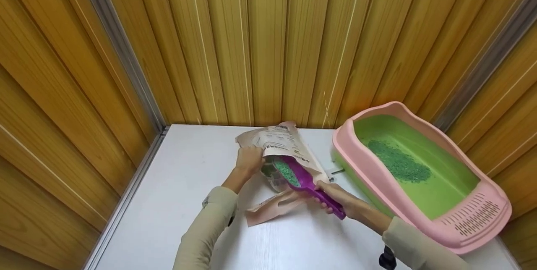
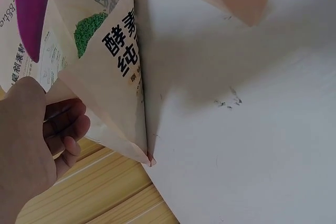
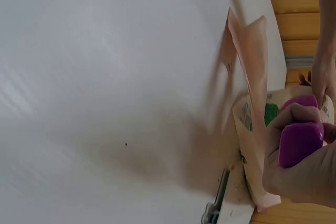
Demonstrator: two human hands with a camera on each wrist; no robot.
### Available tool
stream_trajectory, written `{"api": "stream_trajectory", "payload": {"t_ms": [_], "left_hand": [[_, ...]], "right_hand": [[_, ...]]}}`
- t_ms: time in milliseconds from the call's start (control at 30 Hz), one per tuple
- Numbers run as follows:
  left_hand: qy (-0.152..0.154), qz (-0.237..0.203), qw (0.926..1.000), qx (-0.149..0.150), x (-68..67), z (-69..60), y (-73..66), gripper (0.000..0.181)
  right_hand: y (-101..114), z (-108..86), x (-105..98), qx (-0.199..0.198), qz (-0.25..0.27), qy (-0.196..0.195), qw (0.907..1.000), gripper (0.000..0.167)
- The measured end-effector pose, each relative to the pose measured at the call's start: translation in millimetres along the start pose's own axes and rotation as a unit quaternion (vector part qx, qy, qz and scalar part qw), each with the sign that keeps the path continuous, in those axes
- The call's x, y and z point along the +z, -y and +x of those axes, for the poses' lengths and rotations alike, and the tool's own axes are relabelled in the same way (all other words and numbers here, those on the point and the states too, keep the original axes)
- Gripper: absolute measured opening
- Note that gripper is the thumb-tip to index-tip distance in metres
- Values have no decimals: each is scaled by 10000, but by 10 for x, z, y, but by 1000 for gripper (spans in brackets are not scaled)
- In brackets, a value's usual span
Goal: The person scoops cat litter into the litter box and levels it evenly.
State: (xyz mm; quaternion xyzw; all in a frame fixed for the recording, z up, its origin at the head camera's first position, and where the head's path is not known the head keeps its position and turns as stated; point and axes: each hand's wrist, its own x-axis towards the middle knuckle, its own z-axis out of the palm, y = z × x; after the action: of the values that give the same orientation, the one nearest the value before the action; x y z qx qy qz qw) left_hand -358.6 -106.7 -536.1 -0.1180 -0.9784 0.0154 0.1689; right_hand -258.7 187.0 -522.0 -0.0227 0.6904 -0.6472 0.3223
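Observation:
A pinkish paper bag [image 1: 282, 137] printed with dark lettering lies on its side on the white table, its mouth facing me. My left hand [image 1: 250, 160] pinches the left edge of that mouth, fingers curled over the paper in the left wrist view. With my right hand [image 1: 339, 197] I grip the handle of a purple scoop [image 1: 308, 179]. Its bowl sits at the bag's mouth, partly under the upper paper edge, and carries green granules [image 1: 287, 173]. More green granules [image 2: 89, 32] show at the bag opening in the left wrist view, though the bag's depth is hidden.
To the right stands a litter box with a pink rim [image 1: 419, 215] and green basin, a heap of green granules [image 1: 400, 163] on its floor. A small metal tool [image 3: 214, 208] lies between bag and box. Wood-patterned walls [image 1: 268, 47] enclose the table [image 1: 188, 169].

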Motion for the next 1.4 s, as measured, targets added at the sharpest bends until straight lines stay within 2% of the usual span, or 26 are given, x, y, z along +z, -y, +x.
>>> {"api": "stream_trajectory", "payload": {"t_ms": [300, 500, 667, 800, 900, 1167, 1267, 1400], "left_hand": [[14, 12, 10000, -12, 65, -82, -13, 24], [176, 36, 9998, 57, 42, -48, -14, 24], [174, 131, 9997, 109, -33, 1, 4, 23], [206, 151, 9995, 159, -61, 25, 17, 22], [313, 227, 9990, 214, -62, 29, 24, 23], [200, 265, 9991, 281, -76, 41, 36, 23], [200, 278, 9990, 300, -61, 28, 33, 23], [149, 361, 9986, 368, -22, 7, 15, 24]], "right_hand": [[393, -289, -449, 216, -797, 616, 9947, 30], [747, -539, -890, 150, -821, 831, 9930, 32], [1023, -756, -1346, -42, -768, 591, 9953, 32], [1152, -935, -1667, -104, -879, 243, 9958, 29], [1201, -1053, -1864, -88, -990, -98, 9950, 27], [1135, -1255, -2267, 87, -942, -911, 9913, 30], [1035, -1322, -2394, 322, -958, -1022, 9896, 32], [898, -1423, -2550, 648, -1100, -882, 9879, 38]]}}
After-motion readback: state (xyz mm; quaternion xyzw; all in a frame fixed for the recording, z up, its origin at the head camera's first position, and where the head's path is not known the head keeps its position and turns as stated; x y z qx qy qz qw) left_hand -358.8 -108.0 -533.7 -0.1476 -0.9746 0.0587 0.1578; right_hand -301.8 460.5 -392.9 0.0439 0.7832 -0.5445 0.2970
